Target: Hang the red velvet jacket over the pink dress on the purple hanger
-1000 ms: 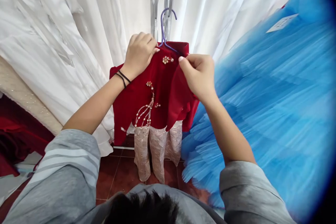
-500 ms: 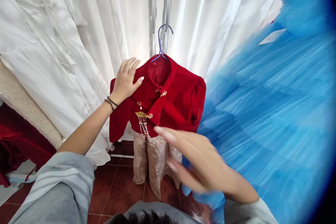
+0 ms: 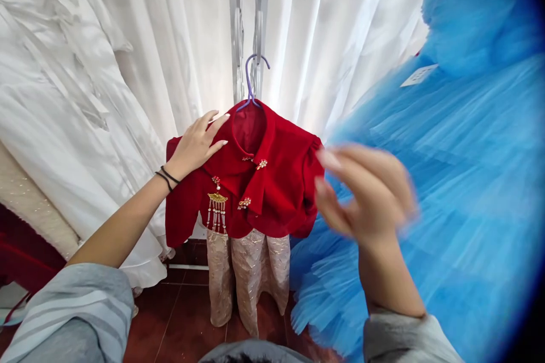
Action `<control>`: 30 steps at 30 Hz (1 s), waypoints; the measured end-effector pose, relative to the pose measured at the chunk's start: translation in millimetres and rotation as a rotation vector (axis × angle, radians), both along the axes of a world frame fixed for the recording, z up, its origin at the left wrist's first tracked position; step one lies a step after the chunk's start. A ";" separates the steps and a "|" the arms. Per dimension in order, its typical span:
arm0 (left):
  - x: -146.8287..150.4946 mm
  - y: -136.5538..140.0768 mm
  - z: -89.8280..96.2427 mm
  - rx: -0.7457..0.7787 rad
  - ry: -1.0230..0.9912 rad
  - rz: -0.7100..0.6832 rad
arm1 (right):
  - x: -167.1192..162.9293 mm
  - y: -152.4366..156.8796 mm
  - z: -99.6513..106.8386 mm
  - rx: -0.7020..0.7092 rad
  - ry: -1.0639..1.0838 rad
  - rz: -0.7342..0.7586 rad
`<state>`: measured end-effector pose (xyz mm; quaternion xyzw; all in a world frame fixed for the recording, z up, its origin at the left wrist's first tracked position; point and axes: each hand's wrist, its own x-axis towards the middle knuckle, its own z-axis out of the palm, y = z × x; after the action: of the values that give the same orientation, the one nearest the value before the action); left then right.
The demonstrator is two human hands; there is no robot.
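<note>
A short red velvet jacket [image 3: 289, 176] hangs on a purple hanger [image 3: 248, 76], its front partly unfastened and one flap folded over. Beaded clasps sit at the collar and flap, and a gold tassel ornament [image 3: 217, 198] dangles on its left side. Below it hangs a pale pink shiny garment [image 3: 249, 272]. My left hand [image 3: 198, 144] rests by the jacket's left shoulder, fingers spread. Blurred by motion, my right hand [image 3: 368, 193] is raised just right of the jacket's right sleeve, thumb and fingers apart with nothing between them.
White dresses [image 3: 55, 96] hang at left, close to my left arm. A large blue tulle dress [image 3: 460, 181] with a white tag [image 3: 419, 75] fills the right side. White curtains [image 3: 191, 22] and a metal rack post [image 3: 236, 17] stand behind. The floor has dark red tiles [image 3: 187, 317].
My right hand has moved up and right, from in front of the jacket's hem to beside its sleeve. My left hand stays at the shoulder. The view has shifted slightly.
</note>
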<state>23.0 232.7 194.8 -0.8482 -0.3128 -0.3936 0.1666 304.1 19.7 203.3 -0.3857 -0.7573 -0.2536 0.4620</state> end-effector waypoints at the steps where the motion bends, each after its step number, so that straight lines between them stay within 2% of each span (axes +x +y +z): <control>1: 2.0 0.9 5.2 -0.037 0.009 -0.018 | 5.9 37.9 10.4 0.030 -0.036 -0.038; 2: 3.7 2.8 10.2 -0.082 0.006 -0.032 | 12.8 73.9 16.7 -0.015 -0.064 -0.075; 4: 6.0 8.7 18.7 -0.172 -0.014 -0.054 | 27.0 133.5 17.6 -0.150 -0.154 -0.032; 7: 6.4 19.2 28.0 -0.278 -0.058 -0.104 | 41.3 180.7 7.1 -0.294 -0.110 0.033; 8: 5.5 22.4 31.0 -0.346 -0.072 -0.133 | 43.4 186.4 5.8 -0.315 -0.056 0.035; 10: 1.9 27.8 38.1 -0.577 -0.091 -0.197 | 46.1 188.6 10.8 -0.397 0.058 0.057; 12: -3.6 31.8 46.9 -0.860 -0.093 -0.247 | 50.3 184.9 23.9 -0.617 0.192 0.158; 14: -9.7 35.1 55.8 -1.076 -0.086 -0.264 | 57.4 181.1 39.3 -0.920 0.356 0.287; 16: -14.5 39.3 63.4 -1.187 -0.078 -0.274 | 64.7 180.9 51.8 -1.168 0.497 0.330; 17: -15.9 42.4 66.4 -1.215 -0.073 -0.283 | 67.1 182.8 56.2 -1.241 0.538 0.306; 19: -15.6 50.8 70.9 -1.240 -0.045 -0.286 | 67.1 190.2 62.0 -1.282 0.549 0.216; 21: -12.3 60.2 73.2 -1.211 0.021 -0.232 | 60.6 198.6 64.4 -1.215 0.484 0.113; 22: -10.3 63.8 73.4 -1.141 0.063 -0.167 | 55.7 200.7 64.6 -1.156 0.416 0.045; 23: -8.5 65.7 72.8 -1.028 0.096 -0.087 | 50.3 200.1 63.7 -1.073 0.332 -0.041; 25: -6.6 61.7 68.7 -0.756 0.110 0.067 | 38.6 188.3 57.3 -0.798 0.155 -0.258; 27: -6.0 46.4 60.4 -0.472 0.006 0.149 | 25.4 164.8 41.7 -0.461 0.036 -0.472; 28: -4.9 35.4 54.9 -0.326 -0.065 0.152 | 17.8 151.7 30.1 -0.341 0.010 -0.555; 29: -2.4 23.3 48.7 -0.178 -0.107 0.131 | 9.3 139.8 16.4 -0.286 -0.004 -0.617; 30: 1.9 11.1 42.3 -0.027 -0.094 0.092 | 0.5 130.6 1.7 -0.299 -0.016 -0.657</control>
<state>24.9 243.9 237.0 -0.8157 -0.3644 -0.4204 0.1582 304.5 150.3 205.0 -0.6698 -0.6253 -0.2779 0.2883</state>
